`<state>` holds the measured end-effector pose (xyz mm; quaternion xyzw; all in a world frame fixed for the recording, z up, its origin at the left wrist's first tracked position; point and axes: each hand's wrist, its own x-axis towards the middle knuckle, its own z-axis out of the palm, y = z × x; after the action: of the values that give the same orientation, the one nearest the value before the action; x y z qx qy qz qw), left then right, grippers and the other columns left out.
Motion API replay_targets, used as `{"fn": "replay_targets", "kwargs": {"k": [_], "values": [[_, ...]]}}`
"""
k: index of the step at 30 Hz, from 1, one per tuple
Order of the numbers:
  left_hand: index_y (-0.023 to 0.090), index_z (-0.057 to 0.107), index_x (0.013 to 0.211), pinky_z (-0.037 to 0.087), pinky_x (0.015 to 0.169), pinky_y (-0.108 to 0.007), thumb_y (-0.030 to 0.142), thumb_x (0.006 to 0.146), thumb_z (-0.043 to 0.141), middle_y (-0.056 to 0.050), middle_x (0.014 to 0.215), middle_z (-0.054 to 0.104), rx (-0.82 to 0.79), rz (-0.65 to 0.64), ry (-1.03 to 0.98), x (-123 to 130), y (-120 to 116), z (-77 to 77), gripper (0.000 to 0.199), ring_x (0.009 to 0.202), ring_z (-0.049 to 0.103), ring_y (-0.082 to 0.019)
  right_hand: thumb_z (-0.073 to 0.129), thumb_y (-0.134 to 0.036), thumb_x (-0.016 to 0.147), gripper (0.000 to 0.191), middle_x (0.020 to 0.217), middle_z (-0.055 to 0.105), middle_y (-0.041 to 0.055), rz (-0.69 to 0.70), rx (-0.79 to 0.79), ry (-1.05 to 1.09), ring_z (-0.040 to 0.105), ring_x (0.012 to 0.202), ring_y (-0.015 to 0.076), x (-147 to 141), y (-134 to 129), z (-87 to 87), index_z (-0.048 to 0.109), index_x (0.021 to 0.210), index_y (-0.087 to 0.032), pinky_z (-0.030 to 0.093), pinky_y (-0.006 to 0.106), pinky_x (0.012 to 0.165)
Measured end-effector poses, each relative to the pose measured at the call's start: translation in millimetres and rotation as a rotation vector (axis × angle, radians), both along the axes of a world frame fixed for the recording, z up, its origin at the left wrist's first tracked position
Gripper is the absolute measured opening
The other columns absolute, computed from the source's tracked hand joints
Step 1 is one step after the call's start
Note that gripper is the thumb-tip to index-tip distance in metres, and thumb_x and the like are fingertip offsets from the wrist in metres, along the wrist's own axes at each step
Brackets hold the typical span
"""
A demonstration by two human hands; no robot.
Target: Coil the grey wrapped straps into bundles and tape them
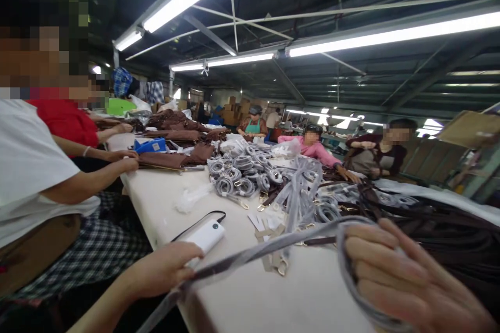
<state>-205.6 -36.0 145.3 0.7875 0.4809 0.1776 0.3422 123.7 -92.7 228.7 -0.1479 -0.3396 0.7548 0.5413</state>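
Observation:
A long dark strap (269,248) in cloudy plastic wrapping stretches between my hands above the near part of the table. My left hand (166,268) is closed on it at the table's left edge, and a tail of strap hangs below. On the right, the strap loops around the curled fingers of my right hand (398,270). Just beyond my left hand lies a white power bank (207,238) with a black cord. Under the stretched strap are gold metal clips (282,268) and small beige tags (269,260).
A pile of coiled wrapped straps (244,169) covers the middle of the white table (167,187). Loose dark straps (441,239) heap at the right. Brown fabric pieces (167,158) and a blue holder (149,145) lie at left. Co-workers (39,156) sit around the table.

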Motion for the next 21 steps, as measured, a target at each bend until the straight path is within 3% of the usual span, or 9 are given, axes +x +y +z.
{"fn": "replay_targets", "kwargs": {"k": [1, 3, 5, 7, 9, 11, 13, 17, 21], "values": [[0.022, 0.064, 0.124, 0.035, 0.111, -0.041, 0.022, 0.077, 0.058, -0.006, 0.131, 0.064, 0.109, 0.101, -0.035, 12, 0, -8.9, 0.048, 0.124, 0.053, -0.029, 0.061, -0.035, 0.093, 0.025, 0.059, 0.054, -0.0055, 0.06, -0.052, 0.057, 0.052, 0.043, 0.0027, -6, 0, -0.6, 0.054, 0.073, -0.021, 0.049, 0.016, 0.05], [0.025, 0.047, 0.141, 0.028, 0.117, -0.044, 0.026, 0.081, 0.057, -0.008, 0.147, 0.05, 0.255, 0.166, -0.209, 49, -4, -24.8, 0.061, 0.135, 0.042, -0.028, 0.065, -0.031, 0.091, 0.021, 0.062, 0.057, -0.0057, 0.193, -0.133, 0.157, 0.053, 0.045, 0.0006, -22, 3, -4.7, 0.057, 0.077, -0.017, 0.052, 0.015, 0.057], [0.026, 0.031, 0.15, 0.031, 0.115, -0.044, 0.032, 0.085, 0.057, -0.01, 0.152, 0.042, 0.422, 0.079, -0.405, 94, -11, -36.5, 0.07, 0.137, 0.041, -0.028, 0.067, -0.03, 0.09, 0.02, 0.064, 0.059, -0.0056, 0.245, -0.15, 0.188, 0.052, 0.044, 0.0, -37, 7, -8.0, 0.06, 0.081, -0.014, 0.054, 0.016, 0.06], [0.021, 0.034, 0.148, 0.038, 0.11, -0.045, 0.037, 0.086, 0.058, -0.015, 0.145, 0.049, 0.509, 0.058, -0.557, 138, -16, -41.6, 0.068, 0.132, 0.045, -0.033, 0.067, -0.031, 0.09, 0.021, 0.065, 0.06, -0.0051, 0.249, -0.142, 0.17, 0.051, 0.044, 0.0003, -46, 8, -6.5, 0.062, 0.083, -0.012, 0.056, 0.017, 0.06], [0.021, 0.048, 0.137, 0.046, 0.099, -0.04, 0.04, 0.092, 0.048, -0.015, 0.123, 0.064, 0.497, 0.039, -0.6, 170, -17, -40.8, 0.049, 0.116, 0.058, -0.03, 0.066, -0.034, 0.09, 0.023, 0.066, 0.061, -0.0044, 0.215, -0.101, 0.131, 0.052, 0.045, 0.0009, -45, 7, -0.6, 0.064, 0.085, -0.012, 0.057, 0.018, 0.062], [0.02, 0.063, 0.112, 0.051, 0.084, -0.034, 0.044, 0.097, 0.035, -0.011, 0.095, 0.07, 0.416, 0.015, -0.62, 184, -15, -37.5, 0.039, 0.091, 0.065, -0.024, 0.067, -0.036, 0.089, 0.024, 0.07, 0.062, -0.0037, 0.124, -0.026, 0.081, 0.055, 0.049, 0.002, -34, 8, 5.8, 0.066, 0.088, -0.013, 0.059, 0.021, 0.07], [0.018, 0.063, 0.091, 0.049, 0.065, -0.028, 0.053, 0.098, 0.028, -0.007, 0.073, 0.065, 0.252, -0.053, -0.626, 186, -12, -35.9, 0.05, 0.065, 0.059, -0.017, 0.07, -0.038, 0.087, 0.023, 0.073, 0.063, -0.0033, -0.072, 0.061, 0.026, 0.058, 0.054, 0.0038, -20, 14, 7.5, 0.067, 0.089, -0.015, 0.06, 0.027, 0.082], [0.015, 0.059, 0.084, 0.029, 0.042, -0.02, 0.078, 0.08, 0.041, 0.001, 0.056, 0.053, -0.33, -0.287, -0.697, 175, -13, -41.3, 0.066, 0.043, 0.04, -0.008, 0.071, -0.044, 0.083, 0.025, 0.073, 0.063, -0.0039, -0.484, 0.241, -0.103, 0.056, 0.052, 0.0059, 0, 35, -8.8, 0.068, 0.085, -0.019, 0.056, 0.042, 0.095], [0.013, 0.06, 0.071, 0.017, 0.04, -0.019, 0.072, 0.071, 0.062, 0.003, 0.051, 0.049, -0.668, -0.243, -0.812, 163, -17, -49.0, 0.059, 0.04, 0.033, -0.004, 0.073, -0.049, 0.08, 0.031, 0.07, 0.062, -0.0045, -0.494, 0.255, -0.175, 0.049, 0.049, 0.0043, 2, 49, -26.0, 0.068, 0.083, -0.018, 0.058, 0.041, 0.09]]}}
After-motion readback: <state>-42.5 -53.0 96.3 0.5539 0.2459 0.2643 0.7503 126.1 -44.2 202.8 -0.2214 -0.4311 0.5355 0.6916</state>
